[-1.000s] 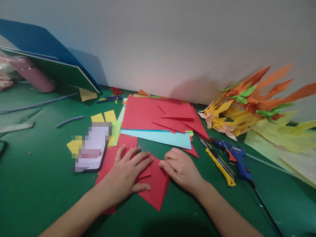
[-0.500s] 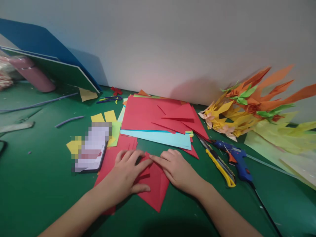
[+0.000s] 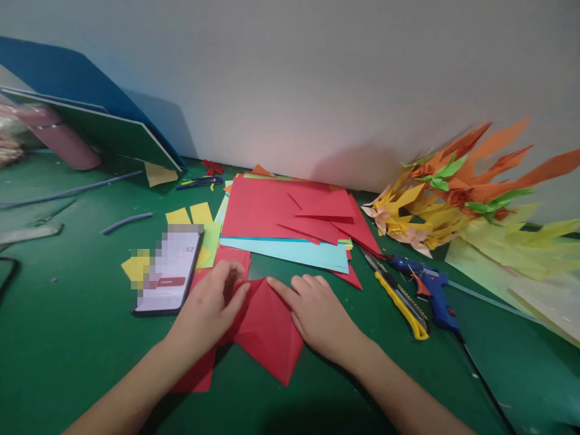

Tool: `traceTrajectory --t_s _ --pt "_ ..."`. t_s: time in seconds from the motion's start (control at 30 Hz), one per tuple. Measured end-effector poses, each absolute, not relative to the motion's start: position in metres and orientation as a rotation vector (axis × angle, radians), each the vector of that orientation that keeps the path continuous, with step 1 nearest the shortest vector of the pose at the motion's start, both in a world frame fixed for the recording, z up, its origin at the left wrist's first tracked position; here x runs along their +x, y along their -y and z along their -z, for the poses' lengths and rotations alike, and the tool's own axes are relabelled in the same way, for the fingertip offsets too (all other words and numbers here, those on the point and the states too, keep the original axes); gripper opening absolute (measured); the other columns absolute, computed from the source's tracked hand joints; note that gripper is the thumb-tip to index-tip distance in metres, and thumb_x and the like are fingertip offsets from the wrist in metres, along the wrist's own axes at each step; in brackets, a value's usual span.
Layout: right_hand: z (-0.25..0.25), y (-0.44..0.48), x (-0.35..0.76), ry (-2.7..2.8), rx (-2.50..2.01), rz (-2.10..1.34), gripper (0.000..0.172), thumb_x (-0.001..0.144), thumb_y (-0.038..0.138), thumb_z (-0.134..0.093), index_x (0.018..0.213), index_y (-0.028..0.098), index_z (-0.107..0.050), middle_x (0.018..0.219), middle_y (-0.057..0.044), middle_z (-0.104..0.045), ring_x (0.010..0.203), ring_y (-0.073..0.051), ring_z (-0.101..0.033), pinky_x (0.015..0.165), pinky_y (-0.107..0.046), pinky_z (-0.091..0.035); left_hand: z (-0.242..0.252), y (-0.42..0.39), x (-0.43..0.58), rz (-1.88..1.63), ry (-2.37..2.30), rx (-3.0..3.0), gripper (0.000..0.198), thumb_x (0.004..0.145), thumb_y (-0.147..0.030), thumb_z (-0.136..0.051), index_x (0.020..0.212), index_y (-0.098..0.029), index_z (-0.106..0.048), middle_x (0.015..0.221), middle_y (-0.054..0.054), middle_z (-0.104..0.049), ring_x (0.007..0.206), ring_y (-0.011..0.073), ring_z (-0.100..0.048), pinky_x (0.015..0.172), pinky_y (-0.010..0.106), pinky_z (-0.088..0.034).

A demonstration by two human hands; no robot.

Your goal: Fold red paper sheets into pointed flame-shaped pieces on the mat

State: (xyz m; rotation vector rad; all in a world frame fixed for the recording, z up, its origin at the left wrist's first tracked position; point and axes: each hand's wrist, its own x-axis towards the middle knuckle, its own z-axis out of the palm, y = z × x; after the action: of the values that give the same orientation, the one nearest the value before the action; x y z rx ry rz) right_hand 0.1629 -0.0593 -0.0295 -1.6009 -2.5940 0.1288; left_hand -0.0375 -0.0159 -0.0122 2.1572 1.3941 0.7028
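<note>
A folded sheet of red paper [image 3: 270, 329] with creases lies in front of me, one corner pointing toward me. My left hand [image 3: 215, 299] is closed on its upper left edge, thumb on top and fingers curled behind. With the index finger, my right hand [image 3: 319, 311] presses the paper's top point; its thumb side rests along the right edge and its other fingers are curled. Partly under my left hand and wrist lies more red paper [image 3: 194, 377]. Just left of that hand is a phone [image 3: 174, 284] with a lit, partly blurred screen.
Behind my hands lies a stack of coloured paper [image 3: 263, 208], red on top. To the right are a yellow utility knife [image 3: 401, 305], a blue glue gun [image 3: 435, 290] and orange and yellow paper flowers [image 3: 435, 199]. A pink bottle [image 3: 63, 139] leans near boards [image 3: 104, 130] at left.
My left hand has moved left and drawn back from the paper's middle to its left edge, the fold there now spread out leftward. My right index finger stays at the top point.
</note>
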Motion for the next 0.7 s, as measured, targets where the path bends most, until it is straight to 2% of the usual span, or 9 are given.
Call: traceTrajectory --t_s 0.1,0.2,0.3,0.47,0.7 --pt "0.0293 0.0618 0.1639 2.562 -1.62 -0.185 0.046 0.093 0.013 -0.042 0.138 0.02 -0.046 0.093 -0.009 -0.059 0.08 -0.022 -0.047 0.069 -0.034 -0.032 0.0118 0.0122 -0.0388 -0.696 -1.436 2.06 0.014 0.082 -0.036 -0.045 0.087 -0.022 -0.047 0.075 0.0 -0.059 0.068 0.0188 -0.06 0.064 0.031 -0.049" --pt "0.0306 0.0635 0.1671 2.55 -1.448 -0.246 0.043 0.095 0.017 -0.044 0.137 0.023 -0.047 0.117 -0.01 -0.059 0.098 -0.024 -0.047 0.082 -0.037 -0.032 0.0132 0.0105 -0.0394 -0.709 -1.431 2.009 0.016 0.081 -0.036 -0.047 0.087 -0.022 -0.048 0.077 0.001 -0.061 0.071 0.0194 -0.061 0.066 0.032 -0.05" --pt "0.0311 0.0631 0.17 2.59 -1.273 -0.334 0.041 0.096 0.019 -0.042 0.136 0.026 -0.046 0.134 -0.006 -0.053 0.112 -0.024 -0.044 0.091 -0.039 -0.028 0.014 0.0101 -0.0392 -0.718 -1.412 1.985 0.015 0.08 -0.035 -0.049 0.086 -0.022 -0.049 0.078 0.001 -0.062 0.072 0.019 -0.062 0.067 0.033 -0.05" --pt "0.0306 0.0617 0.1704 2.623 -1.274 -0.391 0.037 0.096 0.022 -0.044 0.132 0.029 -0.051 0.135 -0.007 -0.053 0.113 -0.025 -0.044 0.09 -0.039 -0.03 0.0107 0.0088 -0.0394 -0.74 -1.384 1.932 0.014 0.079 -0.034 -0.052 0.085 -0.022 -0.05 0.076 0.0 -0.062 0.07 0.0178 -0.062 0.065 0.032 -0.051" --pt "0.0324 0.0636 0.1698 2.587 -1.311 -0.384 0.036 0.096 0.021 -0.042 0.131 0.024 -0.053 0.138 -0.008 -0.052 0.11 -0.025 -0.048 0.087 -0.039 -0.034 0.0108 0.0052 -0.0423 -0.729 -1.353 1.816 0.021 0.073 -0.036 -0.058 0.085 -0.021 -0.051 0.074 0.0 -0.06 0.064 0.0164 -0.06 0.061 0.031 -0.052"
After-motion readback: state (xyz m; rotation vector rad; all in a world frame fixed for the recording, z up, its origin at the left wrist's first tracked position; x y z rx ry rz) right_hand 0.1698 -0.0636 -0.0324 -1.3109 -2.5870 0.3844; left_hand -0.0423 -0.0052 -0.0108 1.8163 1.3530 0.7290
